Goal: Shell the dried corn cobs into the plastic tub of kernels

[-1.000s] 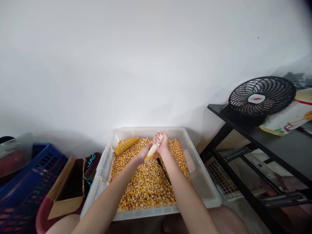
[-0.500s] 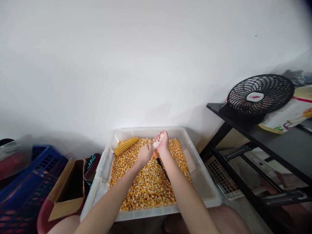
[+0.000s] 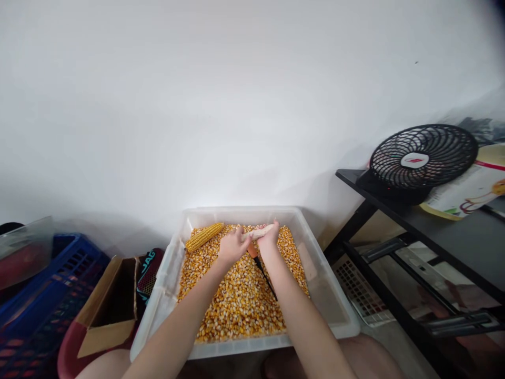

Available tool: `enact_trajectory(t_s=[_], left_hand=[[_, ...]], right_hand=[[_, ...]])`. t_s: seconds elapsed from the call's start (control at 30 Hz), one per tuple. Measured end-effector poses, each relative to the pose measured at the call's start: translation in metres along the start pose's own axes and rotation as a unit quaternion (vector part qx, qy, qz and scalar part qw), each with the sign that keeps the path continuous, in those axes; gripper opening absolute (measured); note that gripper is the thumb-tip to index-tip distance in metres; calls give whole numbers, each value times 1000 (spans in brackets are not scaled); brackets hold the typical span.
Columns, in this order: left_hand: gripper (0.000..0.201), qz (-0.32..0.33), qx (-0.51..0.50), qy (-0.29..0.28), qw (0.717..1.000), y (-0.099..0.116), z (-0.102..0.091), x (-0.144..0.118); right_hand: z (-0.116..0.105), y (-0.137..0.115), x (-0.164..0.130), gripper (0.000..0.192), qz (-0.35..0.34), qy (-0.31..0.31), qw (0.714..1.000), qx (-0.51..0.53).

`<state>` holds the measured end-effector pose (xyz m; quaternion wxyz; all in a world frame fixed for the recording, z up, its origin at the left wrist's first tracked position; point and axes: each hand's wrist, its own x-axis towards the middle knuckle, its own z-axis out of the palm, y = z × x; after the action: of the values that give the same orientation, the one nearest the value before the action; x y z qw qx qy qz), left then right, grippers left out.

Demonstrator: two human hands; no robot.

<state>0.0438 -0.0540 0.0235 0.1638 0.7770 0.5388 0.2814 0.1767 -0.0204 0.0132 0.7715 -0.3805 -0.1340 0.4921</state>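
Observation:
Between my two hands lies a pale, stripped corn cob [image 3: 258, 232], held nearly level above the kernels. My left hand [image 3: 232, 245] is closed around its left end, the thumb pointing along it. Closed under the right end, my right hand [image 3: 269, 237] grips it with curled fingers. Below them, loose corn kernels [image 3: 232, 310] fill much of a translucent plastic bin [image 3: 331, 310]. A tool with an orange handle [image 3: 252, 250] and a dark shaft rests on the kernels, partly behind my right forearm. One full yellow ear of corn [image 3: 204, 237] lies at the back left of the bin.
At left stand a blue crate [image 3: 74, 263] and an open cardboard box [image 3: 108, 334] in a reddish tub [image 3: 69, 342]. A black fan [image 3: 424, 158] sits on a black shelf [image 3: 465, 231] at right, with a white basket [image 3: 361, 289] below. Behind the bin rises a white wall [image 3: 236, 105].
The corn cob has turned from a steep slant to nearly level. My left hand has shifted slightly left, and my right hand has lowered a little and rolled.

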Motion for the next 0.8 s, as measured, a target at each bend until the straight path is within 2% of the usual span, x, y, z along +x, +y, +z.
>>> enact_trajectory(t_s=[0.07, 0.13, 0.17, 0.23, 0.3, 0.33, 0.43, 0.5, 0.67, 0.8], left_hand=[[45, -27, -60, 45, 997, -5, -6, 4], [49, -79, -171, 19, 982, -8, -10, 9], [50, -108, -243, -13, 964, -8, -11, 11], [49, -157, -386, -67, 907, -6, -11, 14], [47, -186, -475, -59, 858, -1, -10, 16], [46, -189, -491, -38, 849, 1, -8, 16], [44, -152, -482, 28, 863, 6, -5, 13], [41, -106, -461, 42, 880, 6, -2, 11], [35, 0, -399, 4, 917, 6, -1, 5], [37, 33, -377, -51, 924, 11, -1, 2]], right_hand=[[-3, -5, 2, 36, 12, 22, 999, 39], [-3, -8, 1, 32, 30, 51, 994, 95], [-2, -9, 0, 30, 40, 61, 990, 124], [0, -8, -2, 26, 58, 73, 981, 170], [1, -6, -4, 23, 70, 76, 976, 194], [2, -5, -5, 22, 72, 70, 976, 195], [1, -1, -5, 20, 81, 46, 975, 202], [-2, 0, -3, 21, 82, 30, 976, 201], [-11, -4, 5, 24, 76, 16, 977, 198], [-19, -14, 10, 25, 68, 18, 977, 202]])
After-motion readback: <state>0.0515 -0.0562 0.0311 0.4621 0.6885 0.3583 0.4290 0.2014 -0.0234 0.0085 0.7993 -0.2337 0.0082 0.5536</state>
